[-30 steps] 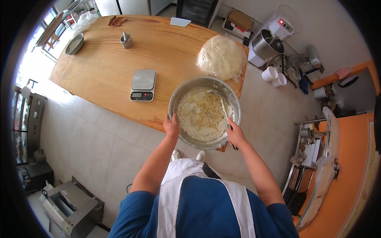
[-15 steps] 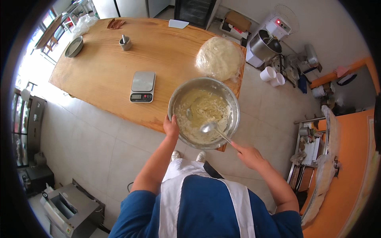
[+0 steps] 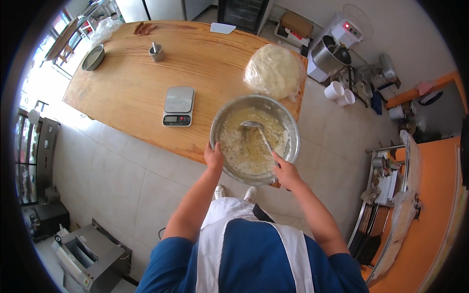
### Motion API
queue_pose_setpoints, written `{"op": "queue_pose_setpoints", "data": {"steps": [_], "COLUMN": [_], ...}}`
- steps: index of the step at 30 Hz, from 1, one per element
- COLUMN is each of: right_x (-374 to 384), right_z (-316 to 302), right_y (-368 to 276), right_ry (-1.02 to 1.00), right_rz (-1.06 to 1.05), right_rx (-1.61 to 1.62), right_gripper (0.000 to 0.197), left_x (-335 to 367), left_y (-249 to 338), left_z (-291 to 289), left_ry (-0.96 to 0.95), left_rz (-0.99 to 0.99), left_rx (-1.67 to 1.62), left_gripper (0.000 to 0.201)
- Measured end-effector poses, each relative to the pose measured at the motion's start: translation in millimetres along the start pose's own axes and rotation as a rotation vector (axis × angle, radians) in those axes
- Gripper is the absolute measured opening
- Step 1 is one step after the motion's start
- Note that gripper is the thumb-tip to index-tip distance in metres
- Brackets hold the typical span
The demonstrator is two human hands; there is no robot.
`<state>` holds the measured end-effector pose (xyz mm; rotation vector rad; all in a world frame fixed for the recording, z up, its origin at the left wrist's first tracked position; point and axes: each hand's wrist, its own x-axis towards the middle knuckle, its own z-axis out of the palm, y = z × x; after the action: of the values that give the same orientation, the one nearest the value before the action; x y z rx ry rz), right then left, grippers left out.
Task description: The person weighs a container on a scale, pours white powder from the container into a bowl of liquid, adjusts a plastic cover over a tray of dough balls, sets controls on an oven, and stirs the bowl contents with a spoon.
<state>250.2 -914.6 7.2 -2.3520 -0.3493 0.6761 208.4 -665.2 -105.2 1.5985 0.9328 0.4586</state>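
Steel bowl of pale batter at the near edge of our wooden surface.
Our left hand clamps the bowl's rim; our right hand closes its grip on a ladle (its scoop sits in the mix), with a scale and wrapped dough nearby.

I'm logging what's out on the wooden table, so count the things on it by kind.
Metal bowls: 2, mixing bowl and small bowl
Scales: 1
Wrapped dough: 1
Cups: 1
White scrapers: 1
Brown items at far edge: 1
Total: 7
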Motion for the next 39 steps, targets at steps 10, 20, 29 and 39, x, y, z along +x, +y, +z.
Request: {"op": "queue_pose_setpoints", "data": {"steps": [10,20,29,39], "right_x": [42.2,-4.9,0.2,88.0], "right_z": [-1.4,-71.9,-89.3,-104.0], "right_y": [-39.5,-29.6,-43.5,1.7], "right_ry": [-0.155,-0.441,-0.157,-0.111], "right_rz": [0.282,-0.34,-0.441,-0.136], "right_rx": [0.31,-0.855,-0.92,-0.688], "right_gripper": [0.056,0.053,0.054,0.04], "left_x": [-3.6,-0.2,-4.3,-3.0], "left_y": [9.3,11.4,13.9,4.5], "left_z": [-0.8,-1.8,-3.9,2.6], "left_ry": [-0.019,-0.044,-0.039,-0.015], "left_rz": [-0.013,-0.04,-0.011,-0.015], "left_rx": [0.012,-0.114,-0.004,-0.086], "left_gripper": [0.031,0.037,0.035,0.031]}}
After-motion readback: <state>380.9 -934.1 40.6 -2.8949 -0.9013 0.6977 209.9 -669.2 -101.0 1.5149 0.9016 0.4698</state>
